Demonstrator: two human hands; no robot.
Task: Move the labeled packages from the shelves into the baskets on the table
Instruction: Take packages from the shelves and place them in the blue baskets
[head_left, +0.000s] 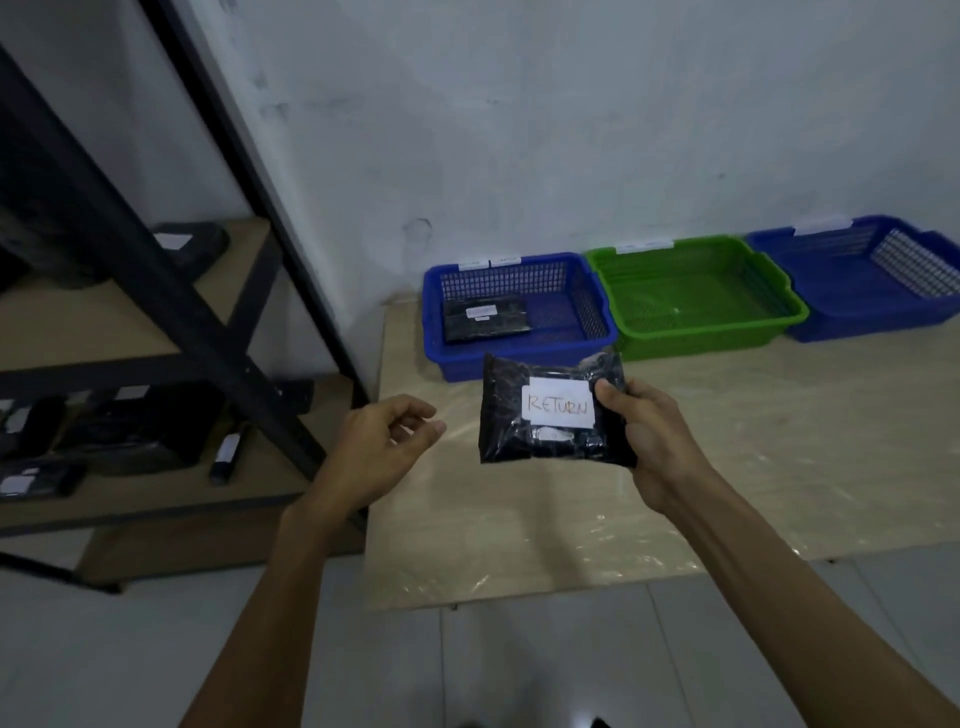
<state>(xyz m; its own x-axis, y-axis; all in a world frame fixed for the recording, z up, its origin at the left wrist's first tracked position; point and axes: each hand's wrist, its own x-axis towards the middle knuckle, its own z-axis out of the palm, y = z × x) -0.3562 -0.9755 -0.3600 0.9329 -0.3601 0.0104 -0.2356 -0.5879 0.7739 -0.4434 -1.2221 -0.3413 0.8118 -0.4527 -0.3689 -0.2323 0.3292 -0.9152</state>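
Right hand (652, 447): fingers and thumb are curled round the right edge of a black plastic-wrapped package with a white label reading "RETURN" (550, 415). The package is held label-up above the light wooden tabletop covered in clear film (753, 467), just in front of the left blue plastic mesh basket (452, 358).

Left hand (379, 441): nothing is held; the fingers are loosely curled, apart from the package, to its left.

Three baskets are lined up along the white wall: the left blue one, a green plastic basket (696, 343) and a second blue plastic basket (872, 322). A flat black labeled package (485, 319) is seen lying in the left blue basket. Further dark packages (140, 431) are seen on the black-framed wooden shelves (93, 322) at left.
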